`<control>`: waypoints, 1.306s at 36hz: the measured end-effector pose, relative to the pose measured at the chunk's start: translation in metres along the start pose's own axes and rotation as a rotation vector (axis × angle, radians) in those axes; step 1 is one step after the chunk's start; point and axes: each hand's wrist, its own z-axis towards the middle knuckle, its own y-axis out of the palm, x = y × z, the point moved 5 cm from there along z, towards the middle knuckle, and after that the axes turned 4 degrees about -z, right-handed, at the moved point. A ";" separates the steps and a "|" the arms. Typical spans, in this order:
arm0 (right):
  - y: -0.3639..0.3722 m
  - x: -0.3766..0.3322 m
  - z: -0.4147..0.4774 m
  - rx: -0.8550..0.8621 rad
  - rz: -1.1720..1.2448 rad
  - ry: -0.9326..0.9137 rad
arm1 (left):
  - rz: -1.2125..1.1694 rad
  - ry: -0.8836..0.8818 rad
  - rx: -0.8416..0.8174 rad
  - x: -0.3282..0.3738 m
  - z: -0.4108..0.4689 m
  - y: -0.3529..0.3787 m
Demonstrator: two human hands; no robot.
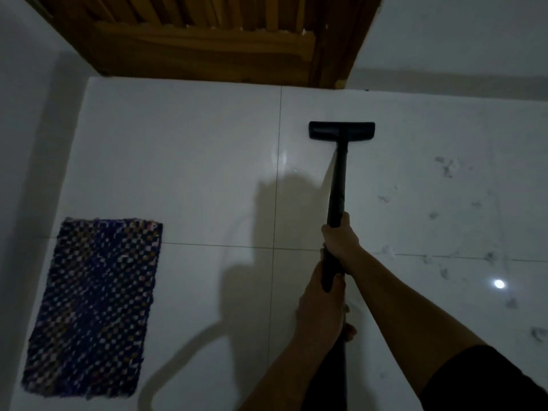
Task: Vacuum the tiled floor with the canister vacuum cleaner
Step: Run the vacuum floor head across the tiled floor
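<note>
Both forearms extend from the lower right; the left hand (pixel 321 304) is clenched around the lower end of the black wand (pixel 336 197), and the right hand (pixel 341 238) is clenched around it just above, the two hands close together. At the far end of the wand the floor nozzle (pixel 342 130) rests flat on the white tiled floor (pixel 192 161), short of the wooden door (pixel 207 43); grey dust smears (pixel 444 166) lie right of the wand; a checkered woven mat (pixel 95 304) lies well apart at the left, beside the wall.
</note>
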 end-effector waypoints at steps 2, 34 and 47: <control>-0.007 -0.011 0.016 -0.004 0.007 0.008 | -0.017 -0.008 0.003 0.012 0.013 0.006; -0.077 -0.052 0.061 0.061 -0.012 -0.067 | -0.049 0.008 -0.013 0.063 0.057 0.065; -0.120 0.003 0.028 0.137 0.035 -0.008 | 0.018 -0.068 -0.082 0.030 0.022 0.107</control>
